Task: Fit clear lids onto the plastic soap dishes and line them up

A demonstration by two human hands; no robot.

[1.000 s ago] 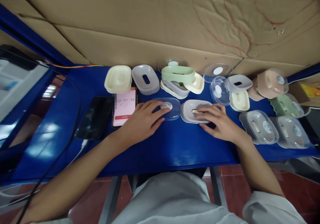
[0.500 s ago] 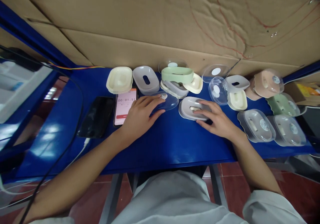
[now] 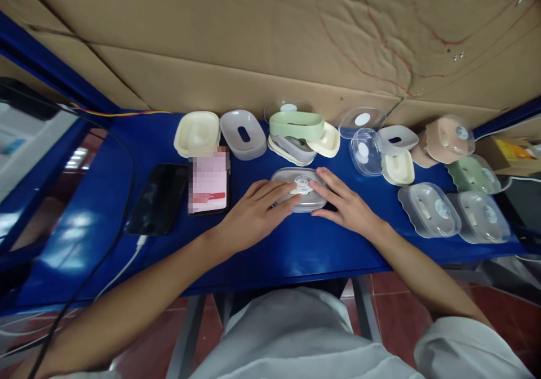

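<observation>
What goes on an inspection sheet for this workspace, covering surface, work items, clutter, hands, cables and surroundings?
Surface: blue tabletop, glossy.
Work items: clear lid over a grey box; can't tell whether it is fully seated.
Clutter: dark phone and lit phone at left; cream tray, grey insert and green piece along the back; two lidded boxes at front right.
Hands: left hand and right hand, both bare, touching the lid.
Cables: white cable plugged into the dark phone; black cable at left.
Surroundings: brown sheeting behind; red tiled floor below.
</observation>
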